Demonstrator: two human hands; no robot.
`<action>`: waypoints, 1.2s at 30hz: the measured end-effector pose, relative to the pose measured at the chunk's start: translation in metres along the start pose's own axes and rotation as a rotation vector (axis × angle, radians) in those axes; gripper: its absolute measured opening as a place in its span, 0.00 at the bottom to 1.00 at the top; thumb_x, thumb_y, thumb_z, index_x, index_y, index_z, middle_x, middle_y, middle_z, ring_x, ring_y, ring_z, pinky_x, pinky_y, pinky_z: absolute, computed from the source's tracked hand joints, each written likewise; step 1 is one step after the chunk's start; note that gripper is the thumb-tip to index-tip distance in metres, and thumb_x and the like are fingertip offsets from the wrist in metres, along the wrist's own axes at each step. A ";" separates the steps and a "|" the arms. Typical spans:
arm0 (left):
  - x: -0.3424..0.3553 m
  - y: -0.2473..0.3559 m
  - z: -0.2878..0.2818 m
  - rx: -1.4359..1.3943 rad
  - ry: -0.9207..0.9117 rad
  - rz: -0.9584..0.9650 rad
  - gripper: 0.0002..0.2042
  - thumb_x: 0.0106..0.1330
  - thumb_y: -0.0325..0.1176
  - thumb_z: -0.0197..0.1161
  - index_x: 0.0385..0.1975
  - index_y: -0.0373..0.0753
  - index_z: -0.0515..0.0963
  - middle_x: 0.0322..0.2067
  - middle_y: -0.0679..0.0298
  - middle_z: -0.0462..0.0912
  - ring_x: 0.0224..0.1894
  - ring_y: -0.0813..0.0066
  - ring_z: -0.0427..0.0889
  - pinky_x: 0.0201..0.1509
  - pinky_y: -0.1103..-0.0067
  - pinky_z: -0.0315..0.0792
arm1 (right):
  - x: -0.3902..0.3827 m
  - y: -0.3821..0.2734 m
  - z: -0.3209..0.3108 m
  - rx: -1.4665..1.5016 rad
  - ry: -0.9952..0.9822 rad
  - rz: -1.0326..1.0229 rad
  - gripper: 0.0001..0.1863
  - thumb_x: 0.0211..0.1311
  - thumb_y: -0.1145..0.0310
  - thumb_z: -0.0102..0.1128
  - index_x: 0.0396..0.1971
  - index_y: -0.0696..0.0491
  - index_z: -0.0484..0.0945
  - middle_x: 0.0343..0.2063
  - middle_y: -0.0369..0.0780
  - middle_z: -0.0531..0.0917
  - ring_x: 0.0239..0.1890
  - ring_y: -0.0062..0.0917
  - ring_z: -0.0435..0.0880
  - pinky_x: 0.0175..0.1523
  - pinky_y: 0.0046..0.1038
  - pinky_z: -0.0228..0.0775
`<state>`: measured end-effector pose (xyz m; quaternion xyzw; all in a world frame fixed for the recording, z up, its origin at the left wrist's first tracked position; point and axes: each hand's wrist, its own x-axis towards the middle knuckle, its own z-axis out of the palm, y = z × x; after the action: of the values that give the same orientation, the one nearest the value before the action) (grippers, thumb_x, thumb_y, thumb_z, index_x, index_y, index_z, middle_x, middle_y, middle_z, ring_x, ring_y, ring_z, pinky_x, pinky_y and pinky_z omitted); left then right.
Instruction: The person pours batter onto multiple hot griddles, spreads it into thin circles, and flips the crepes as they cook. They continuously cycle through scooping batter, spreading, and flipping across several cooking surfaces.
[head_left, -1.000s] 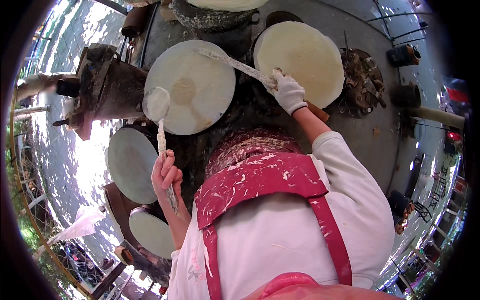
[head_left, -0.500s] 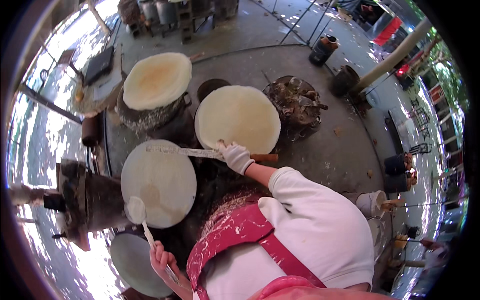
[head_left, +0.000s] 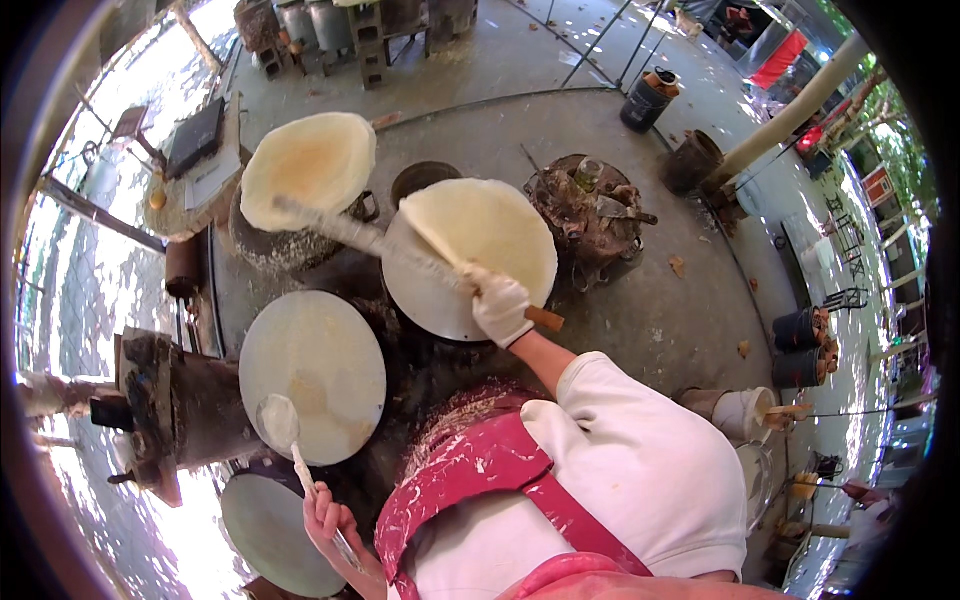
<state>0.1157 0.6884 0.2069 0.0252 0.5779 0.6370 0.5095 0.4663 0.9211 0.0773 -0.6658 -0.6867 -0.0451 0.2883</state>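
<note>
My left hand (head_left: 330, 520) grips the pale handle of a ladle (head_left: 278, 422), whose batter-coated bowl is over the near-left round griddle (head_left: 312, 345). A small wet-looking patch shows beside the bowl. In a white glove, my right hand (head_left: 500, 306) closes around a long flat spatula (head_left: 355, 235) near its wooden handle; the blade is smeared by motion and points up-left. Under that hand, a thin round flatbread (head_left: 500, 225) lies on the right griddle (head_left: 425, 295). Its left edge is drawn back, baring the metal. Whether my fingertips pinch this edge, I cannot tell.
Further flatbread (head_left: 312, 160) rests on a wide pot (head_left: 265, 245) at the back left. Another griddle (head_left: 275, 535) is at the lower left, beside a rusty metal stove body (head_left: 190, 405). Right of the flatbread stands a round stand (head_left: 590, 215) holding a scraper and a jar.
My right hand has moved slightly right and nearer, swinging the spatula blade upward. The flatbread's left edge has come off the griddle. The ladle has shifted slightly right.
</note>
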 end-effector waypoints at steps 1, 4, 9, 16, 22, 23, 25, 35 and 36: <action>0.000 -0.001 0.005 -0.116 0.047 -0.041 0.12 0.78 0.35 0.46 0.46 0.30 0.68 0.19 0.77 0.60 0.12 0.96 0.56 0.15 0.93 0.52 | 0.001 0.004 -0.008 -0.015 0.006 0.039 0.16 0.57 0.68 0.60 0.47 0.45 0.79 0.23 0.42 0.82 0.27 0.40 0.83 0.30 0.42 0.74; 0.009 0.000 0.002 -0.145 0.045 -0.093 0.13 0.78 0.35 0.46 0.47 0.28 0.68 0.18 0.77 0.61 0.10 0.95 0.57 0.15 0.92 0.52 | 0.008 0.036 -0.015 0.163 0.278 0.136 0.15 0.56 0.70 0.64 0.44 0.46 0.81 0.23 0.44 0.82 0.27 0.42 0.82 0.32 0.41 0.74; 0.017 0.004 -0.004 -0.403 -0.187 -0.210 0.14 0.79 0.34 0.44 0.47 0.26 0.67 0.18 0.75 0.62 0.09 0.92 0.59 0.15 0.88 0.53 | 0.035 0.096 -0.050 0.358 0.326 0.312 0.14 0.59 0.78 0.61 0.46 0.55 0.80 0.33 0.43 0.86 0.35 0.26 0.87 0.43 0.27 0.77; 0.026 -0.014 -0.015 -0.329 0.049 -0.159 0.15 0.79 0.36 0.43 0.46 0.27 0.67 0.17 0.76 0.61 0.09 0.92 0.58 0.13 0.89 0.51 | 0.158 0.130 -0.125 0.174 0.163 0.139 0.16 0.56 0.71 0.59 0.45 0.44 0.82 0.36 0.44 0.86 0.41 0.41 0.85 0.46 0.38 0.76; 0.025 -0.016 -0.063 -0.603 -0.265 -0.236 0.12 0.78 0.34 0.40 0.45 0.33 0.68 0.18 0.75 0.59 0.11 0.88 0.57 0.12 0.88 0.52 | 0.263 0.066 -0.166 -0.161 -0.001 -0.171 0.12 0.60 0.66 0.56 0.43 0.41 0.82 0.34 0.41 0.86 0.39 0.38 0.85 0.43 0.41 0.76; 0.024 -0.016 -0.068 -0.688 -0.301 -0.270 0.11 0.78 0.34 0.39 0.44 0.36 0.69 0.17 0.76 0.58 0.11 0.88 0.55 0.11 0.88 0.51 | 0.277 0.049 -0.171 -0.207 -0.047 -0.199 0.12 0.61 0.65 0.55 0.42 0.40 0.82 0.34 0.40 0.86 0.40 0.38 0.86 0.44 0.41 0.77; 0.027 -0.022 -0.088 -0.558 -0.208 -0.246 0.10 0.78 0.34 0.38 0.39 0.38 0.66 0.17 0.76 0.57 0.11 0.88 0.56 0.11 0.87 0.51 | 0.297 0.007 -0.181 -0.257 -0.103 -0.293 0.11 0.61 0.66 0.55 0.41 0.42 0.82 0.34 0.40 0.86 0.40 0.39 0.86 0.44 0.42 0.77; 0.004 -0.025 -0.126 -0.436 -0.078 -0.085 0.14 0.64 0.13 0.48 0.30 0.45 0.59 0.25 0.72 0.55 0.18 0.82 0.52 0.19 0.84 0.53 | 0.376 -0.223 -0.129 -0.157 -0.305 -0.608 0.15 0.55 0.68 0.54 0.42 0.47 0.83 0.36 0.44 0.85 0.48 0.38 0.83 0.50 0.42 0.74; 0.002 -0.025 -0.121 -0.540 -0.089 -0.074 0.07 0.68 0.19 0.46 0.33 0.41 0.61 0.23 0.73 0.56 0.16 0.84 0.54 0.18 0.84 0.53 | 0.394 -0.234 -0.123 -0.094 -0.224 -0.643 0.16 0.54 0.67 0.55 0.42 0.47 0.83 0.38 0.45 0.86 0.45 0.38 0.84 0.49 0.41 0.75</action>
<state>0.0552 0.5986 0.1465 -0.1044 0.3648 0.7472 0.5456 0.3082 1.1904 0.4341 -0.4285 -0.8861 -0.0921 0.1509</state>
